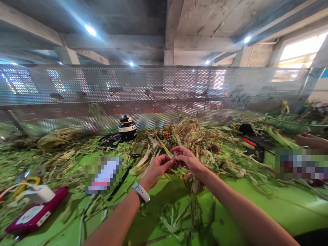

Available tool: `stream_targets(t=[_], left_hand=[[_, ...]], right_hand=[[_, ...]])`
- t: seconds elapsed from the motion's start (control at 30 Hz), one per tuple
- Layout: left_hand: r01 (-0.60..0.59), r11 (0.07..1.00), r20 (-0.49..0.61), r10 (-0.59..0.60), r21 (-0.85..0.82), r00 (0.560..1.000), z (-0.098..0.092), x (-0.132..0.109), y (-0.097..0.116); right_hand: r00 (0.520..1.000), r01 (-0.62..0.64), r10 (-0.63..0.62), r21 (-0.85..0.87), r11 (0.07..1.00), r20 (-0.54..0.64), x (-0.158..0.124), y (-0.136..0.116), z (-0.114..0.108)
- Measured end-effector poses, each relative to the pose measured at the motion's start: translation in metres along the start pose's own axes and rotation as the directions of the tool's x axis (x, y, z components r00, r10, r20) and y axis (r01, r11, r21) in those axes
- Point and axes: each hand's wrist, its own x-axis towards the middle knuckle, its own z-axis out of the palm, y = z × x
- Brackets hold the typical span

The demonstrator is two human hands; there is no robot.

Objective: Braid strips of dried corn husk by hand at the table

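Observation:
Over the green table, my left hand and my right hand meet in a pinch. A narrow yellow-green husk strip sticks up from between the fingertips, and both hands grip it. A white watch band circles my left wrist. Right behind the hands lies a heap of dry, pale corn husks. Below my right hand is a bundle of husk pieces, partly in shadow. A loose, curly green husk piece lies nearer the front edge.
A black jar stands by the perforated metal screen. At left are a phone, a magenta power bank and a white charger. Another person's hand and a green basket are at right.

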Motion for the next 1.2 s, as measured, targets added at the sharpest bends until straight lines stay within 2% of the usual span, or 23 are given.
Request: stream_targets(t=[0.27,0.5,0.97,1.2], left_hand=[[0.059,0.995,0.036,-0.056,-0.076,0.998,-0.0066,0.002,-0.0048],[0.099,0.985,-0.026,-0.104,-0.139,0.994,-0.0067,0.0036,-0.0041],[0.072,0.976,-0.088,-0.091,-0.204,0.992,-0.0045,0.0049,-0.0076],[0.093,0.936,-0.131,-0.145,-0.338,0.981,-0.0028,0.0022,-0.0047]], right_hand=[[0.998,-0.053,0.054,0.055,0.997,-0.021,-0.0001,0.0039,0.0007],[1.0,0.01,-0.01,-0.001,1.0,-0.011,0.0028,0.0084,-0.0025],[0.992,-0.046,0.038,-0.062,0.997,-0.119,0.0034,0.0051,0.0009],[0.989,-0.122,0.127,0.075,0.99,-0.071,-0.001,0.0025,0.0041]])
